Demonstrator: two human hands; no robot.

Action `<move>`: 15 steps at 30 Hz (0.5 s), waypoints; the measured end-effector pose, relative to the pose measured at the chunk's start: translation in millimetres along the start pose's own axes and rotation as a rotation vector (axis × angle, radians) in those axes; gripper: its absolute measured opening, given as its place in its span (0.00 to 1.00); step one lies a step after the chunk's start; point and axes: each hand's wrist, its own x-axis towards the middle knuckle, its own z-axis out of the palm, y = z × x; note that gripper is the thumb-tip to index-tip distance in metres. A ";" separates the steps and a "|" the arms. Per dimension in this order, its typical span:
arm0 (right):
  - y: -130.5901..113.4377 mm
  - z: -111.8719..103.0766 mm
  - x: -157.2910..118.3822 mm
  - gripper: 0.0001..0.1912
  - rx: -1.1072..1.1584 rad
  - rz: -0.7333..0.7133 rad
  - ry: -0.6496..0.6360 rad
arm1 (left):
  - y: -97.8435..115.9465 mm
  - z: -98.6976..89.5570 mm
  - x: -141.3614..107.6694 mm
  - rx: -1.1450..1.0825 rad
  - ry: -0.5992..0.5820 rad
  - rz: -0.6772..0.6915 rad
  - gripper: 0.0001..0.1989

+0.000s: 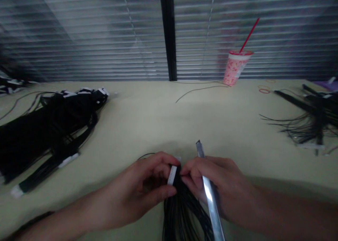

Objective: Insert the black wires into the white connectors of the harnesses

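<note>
My left hand (148, 188) is closed, with a small white multi-pin connector (172, 175) pinched between thumb and index finger. From the connector a bundle of thin black wires (179, 212) fans down toward me. Just to the right, my right hand (213, 177) has its thumb and index fingertips pressed together beside the connector, at the wires; whether a single wire is between them is too small to tell. A long, flat silver metal tool (211, 198) with a dark tip is tucked in the right hand's fingers, slanting up and away. Its exact kind is unclear.
A thick pile of black wire harnesses (60, 124) with white connectors lies at left. More black harnesses (317, 110) lie at right, near red and yellow rubber bands (264, 91). A pink patterned cup (236, 68) with a straw and a loose wire (200, 89) are by the blinds.
</note>
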 end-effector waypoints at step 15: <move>-0.1 -1.8 -3.1 0.06 -0.008 -0.019 -0.078 | -13.5 15.5 -2.4 0.265 0.165 0.125 0.09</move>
